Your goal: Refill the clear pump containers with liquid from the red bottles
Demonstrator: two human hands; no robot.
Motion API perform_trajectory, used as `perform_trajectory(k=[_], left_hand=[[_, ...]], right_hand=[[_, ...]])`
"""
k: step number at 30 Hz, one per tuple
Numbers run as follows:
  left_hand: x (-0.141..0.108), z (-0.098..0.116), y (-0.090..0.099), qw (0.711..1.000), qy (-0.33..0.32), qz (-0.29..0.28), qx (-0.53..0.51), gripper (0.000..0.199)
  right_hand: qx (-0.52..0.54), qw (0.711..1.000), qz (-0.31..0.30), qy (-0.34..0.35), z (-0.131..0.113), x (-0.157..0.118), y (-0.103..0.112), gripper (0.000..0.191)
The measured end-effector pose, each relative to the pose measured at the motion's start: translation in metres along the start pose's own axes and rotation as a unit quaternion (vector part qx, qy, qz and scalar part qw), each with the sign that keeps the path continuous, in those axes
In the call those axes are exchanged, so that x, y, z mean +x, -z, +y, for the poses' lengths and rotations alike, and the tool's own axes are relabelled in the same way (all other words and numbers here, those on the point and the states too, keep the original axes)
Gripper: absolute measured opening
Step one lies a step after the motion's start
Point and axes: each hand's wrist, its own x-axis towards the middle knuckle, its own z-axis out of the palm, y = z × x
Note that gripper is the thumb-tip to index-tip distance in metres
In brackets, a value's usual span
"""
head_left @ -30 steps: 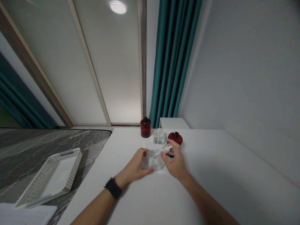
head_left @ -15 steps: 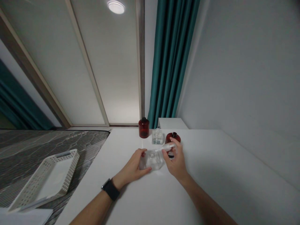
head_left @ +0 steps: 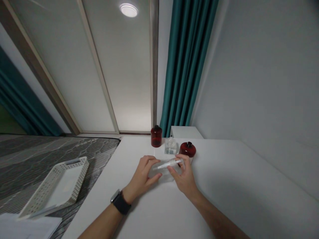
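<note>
My left hand (head_left: 141,176), with a dark watch on its wrist, curls round the left side of a clear bottle (head_left: 165,178) on the white table. Between the thumb and fingers of my right hand (head_left: 186,179) is a white and clear pump top (head_left: 171,162). It lies nearly level over the bottle, its thin end pointing toward my left fingers. The bottle's neck is hidden behind the pump top and hands. Just beyond my right fingers stands a round dark red bottle (head_left: 188,149), partly covered by that hand.
At the table's far edge stand a taller dark red bottle (head_left: 156,136) and a small clear glass bottle (head_left: 170,146). A white perforated basket (head_left: 81,179) and white paper (head_left: 30,225) are at the left, beyond the table (head_left: 224,199). A teal curtain (head_left: 186,66) hangs behind.
My right hand has brought the pump top down and left over the clear bottle, away from the round red bottle. My left hand stays at the clear bottle. The view has shifted slightly.
</note>
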Motion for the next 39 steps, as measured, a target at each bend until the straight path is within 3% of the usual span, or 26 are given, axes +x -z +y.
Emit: perform_trajectory(k=[11, 16, 19, 24, 28, 33, 39], left_hand=[[0.001, 0.007, -0.002, 0.998, -0.043, 0.007, 0.036, 0.012], [0.002, 0.002, 0.001, 0.996, -0.068, 0.030, 0.042, 0.011], [0.004, -0.007, 0.005, 0.997, -0.040, 0.031, 0.066, 0.009], [0.006, -0.028, 0.012, 0.990, 0.041, 0.024, 0.134, 0.011], [0.003, -0.047, 0.015, 0.969, 0.107, -0.028, 0.220, 0.014], [0.000, -0.062, 0.014, 0.940, 0.152, -0.088, 0.293, 0.014], [0.000, -0.066, 0.014, 0.934, 0.168, -0.096, 0.301, 0.012]], right_hand=[[0.009, 0.999, -0.049, -0.018, 0.001, -0.007, -0.006, 0.039], [0.015, 0.997, -0.078, -0.017, 0.001, -0.003, -0.005, 0.063], [-0.001, 0.995, -0.095, -0.006, 0.002, -0.001, -0.002, 0.070], [-0.038, 0.993, -0.110, 0.019, 0.004, 0.002, 0.002, 0.061], [-0.059, 0.992, -0.113, 0.015, 0.007, 0.002, 0.003, 0.060], [-0.085, 0.988, -0.130, 0.018, 0.009, 0.002, 0.003, 0.056], [-0.102, 0.984, -0.143, 0.028, 0.005, 0.001, 0.004, 0.053]])
